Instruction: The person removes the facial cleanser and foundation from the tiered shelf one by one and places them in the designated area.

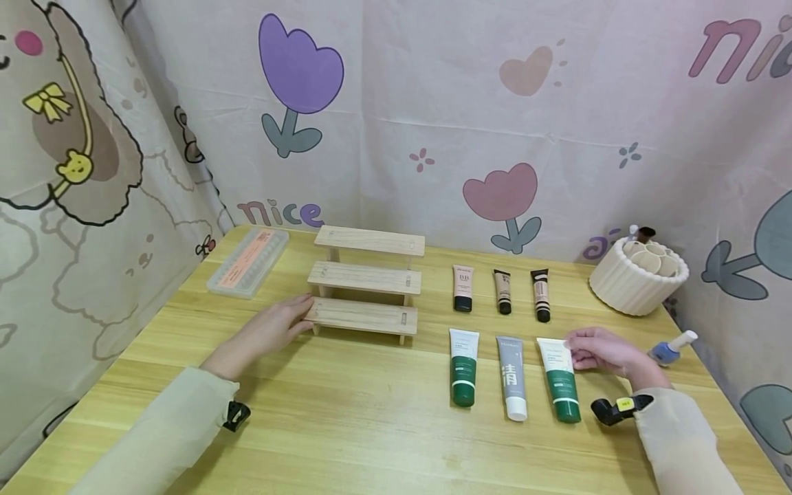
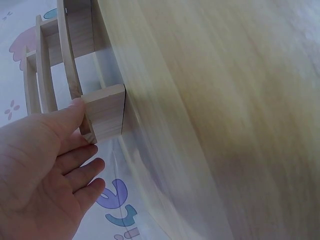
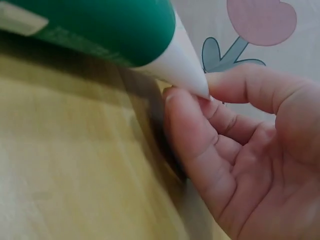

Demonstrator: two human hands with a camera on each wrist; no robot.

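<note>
A three-tier wooden display stand stands left of the table's middle. My left hand holds the left end of its lowest step; in the left wrist view the thumb lies against the board's edge. At the right, my right hand pinches the flat white end of a green-and-white squeeze tube, between thumb and finger in the right wrist view. Left of that tube lie a grey tube with a white cap and another green-and-white tube.
Three small black-capped cosmetic tubes, one pink, lie behind the larger ones. A ribbed white brush holder stands back right, near a blue bottle with a white cap. A clear plastic case lies back left. Patterned curtains border the table.
</note>
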